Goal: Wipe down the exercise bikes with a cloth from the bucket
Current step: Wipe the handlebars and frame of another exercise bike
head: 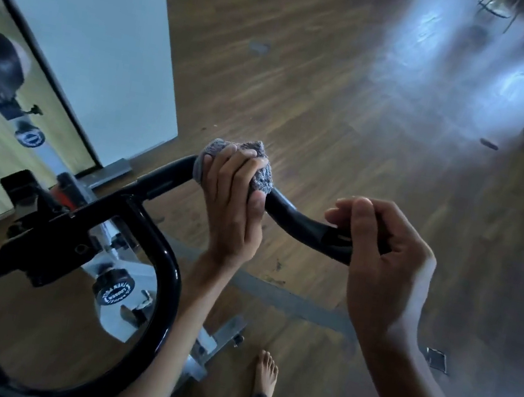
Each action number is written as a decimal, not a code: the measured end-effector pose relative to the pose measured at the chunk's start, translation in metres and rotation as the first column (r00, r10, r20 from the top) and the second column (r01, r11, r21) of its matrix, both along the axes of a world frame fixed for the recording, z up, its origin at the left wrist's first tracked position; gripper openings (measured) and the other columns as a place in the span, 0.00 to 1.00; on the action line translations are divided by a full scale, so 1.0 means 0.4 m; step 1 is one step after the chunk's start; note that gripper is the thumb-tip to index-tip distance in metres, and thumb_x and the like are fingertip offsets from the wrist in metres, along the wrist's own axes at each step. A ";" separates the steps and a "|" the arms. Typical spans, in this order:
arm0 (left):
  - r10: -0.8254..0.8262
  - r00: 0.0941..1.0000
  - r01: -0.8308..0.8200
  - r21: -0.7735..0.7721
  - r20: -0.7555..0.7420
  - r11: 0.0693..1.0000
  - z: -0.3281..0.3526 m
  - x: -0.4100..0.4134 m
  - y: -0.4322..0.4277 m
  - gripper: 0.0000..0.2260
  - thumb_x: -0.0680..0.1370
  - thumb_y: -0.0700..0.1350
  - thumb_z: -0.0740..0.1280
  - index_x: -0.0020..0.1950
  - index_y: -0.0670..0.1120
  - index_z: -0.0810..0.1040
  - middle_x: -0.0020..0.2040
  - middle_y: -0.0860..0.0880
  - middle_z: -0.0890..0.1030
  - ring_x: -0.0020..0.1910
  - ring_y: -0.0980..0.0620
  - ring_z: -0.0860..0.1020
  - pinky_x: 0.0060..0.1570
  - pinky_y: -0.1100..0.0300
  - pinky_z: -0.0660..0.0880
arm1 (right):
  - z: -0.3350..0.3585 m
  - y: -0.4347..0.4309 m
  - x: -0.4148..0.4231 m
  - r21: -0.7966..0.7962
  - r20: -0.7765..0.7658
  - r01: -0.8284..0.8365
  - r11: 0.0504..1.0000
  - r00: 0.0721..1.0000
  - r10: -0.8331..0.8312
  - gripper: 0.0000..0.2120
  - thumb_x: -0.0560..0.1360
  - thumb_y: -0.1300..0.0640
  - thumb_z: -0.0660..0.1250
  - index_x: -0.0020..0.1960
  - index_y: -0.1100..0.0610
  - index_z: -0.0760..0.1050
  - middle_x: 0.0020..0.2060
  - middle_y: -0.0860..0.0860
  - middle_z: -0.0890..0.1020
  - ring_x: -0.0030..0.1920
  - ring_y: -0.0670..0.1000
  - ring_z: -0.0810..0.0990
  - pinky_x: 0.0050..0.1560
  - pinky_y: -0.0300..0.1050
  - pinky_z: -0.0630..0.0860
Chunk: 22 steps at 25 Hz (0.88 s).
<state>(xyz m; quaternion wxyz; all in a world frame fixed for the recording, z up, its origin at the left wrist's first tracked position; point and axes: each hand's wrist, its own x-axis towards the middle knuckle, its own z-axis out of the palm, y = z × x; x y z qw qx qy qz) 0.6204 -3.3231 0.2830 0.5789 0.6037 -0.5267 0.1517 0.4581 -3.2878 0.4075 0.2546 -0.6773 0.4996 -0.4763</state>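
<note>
Exercise bike first: its black frame fills the lower left of the frame, and its handlebar arcs from there toward the centre right, above the wooden floor. The step in hand looks to be wiping that curved bar. To do it well, I judge, the right hand should steady the bar while the other slides the cloth along the tube toward the tip with firm pressure, twisting round it so the underside is rubbed too (the grip end, where sweat gathers, deserves a second pass). The hands should then trade places, so the stretch now covered is not skipped.

The right hand, at centre right, has its fingers curled down over the bar's end and clamped on it. The left hand, at the centre, wraps over the crest of the bar with the cloth bunched beneath it.

The cloth, grey and nubbly, sits mid-frame between palm and bar. The fingers are closed over its top, with tufts poking out above the fingertips and to their right. The thumb presses its lower right edge against the tube.
</note>
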 end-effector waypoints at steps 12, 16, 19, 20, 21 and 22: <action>-0.293 0.955 0.284 -0.146 -0.045 0.948 -0.006 -0.079 0.022 0.19 0.83 0.45 0.50 0.56 0.37 0.78 0.57 0.40 0.79 0.64 0.36 0.73 0.68 0.30 0.59 | -0.073 0.076 -0.063 -0.402 -0.268 -0.048 0.914 0.961 -0.067 0.12 0.78 0.67 0.67 0.61 0.65 0.78 0.63 0.55 0.76 0.67 0.47 0.75 0.67 0.38 0.72; -0.310 0.938 0.285 -0.162 -0.158 0.945 -0.010 -0.113 0.028 0.19 0.83 0.48 0.49 0.60 0.38 0.74 0.61 0.40 0.76 0.68 0.38 0.69 0.70 0.32 0.57 | -0.093 0.074 -0.056 -0.432 -0.234 -0.013 0.902 0.967 -0.098 0.13 0.78 0.69 0.65 0.63 0.66 0.76 0.63 0.59 0.75 0.67 0.49 0.74 0.68 0.44 0.72; -0.393 0.899 0.356 -0.203 -0.191 0.912 0.007 -0.183 0.065 0.16 0.80 0.44 0.52 0.61 0.39 0.72 0.61 0.42 0.75 0.69 0.40 0.68 0.73 0.36 0.55 | -0.093 0.084 -0.054 -0.417 -0.159 -0.008 0.909 0.985 -0.064 0.13 0.80 0.70 0.59 0.63 0.68 0.75 0.62 0.61 0.76 0.67 0.51 0.75 0.67 0.44 0.71; -0.423 0.886 0.383 -0.216 -0.189 0.898 0.009 -0.195 0.073 0.16 0.79 0.43 0.53 0.62 0.39 0.71 0.62 0.42 0.74 0.68 0.40 0.69 0.71 0.34 0.57 | -0.094 0.088 -0.055 -0.401 -0.126 -0.005 0.916 0.991 -0.050 0.13 0.81 0.70 0.57 0.63 0.69 0.75 0.63 0.61 0.77 0.67 0.52 0.76 0.67 0.45 0.71; -0.440 0.878 0.396 -0.227 -0.191 0.890 0.013 -0.200 0.076 0.16 0.80 0.44 0.52 0.62 0.39 0.71 0.62 0.43 0.74 0.67 0.40 0.70 0.70 0.32 0.58 | -0.094 0.091 -0.057 -0.381 -0.096 -0.001 0.925 0.995 -0.039 0.14 0.81 0.70 0.56 0.63 0.69 0.75 0.64 0.61 0.77 0.67 0.53 0.76 0.67 0.46 0.72; -0.439 0.875 0.393 -0.233 -0.203 0.890 0.018 -0.204 0.076 0.17 0.82 0.47 0.52 0.63 0.39 0.70 0.62 0.43 0.74 0.67 0.41 0.70 0.69 0.32 0.59 | -0.095 0.093 -0.060 -0.363 -0.075 0.003 0.932 0.997 -0.032 0.15 0.81 0.71 0.55 0.64 0.68 0.74 0.65 0.61 0.77 0.68 0.54 0.76 0.68 0.49 0.72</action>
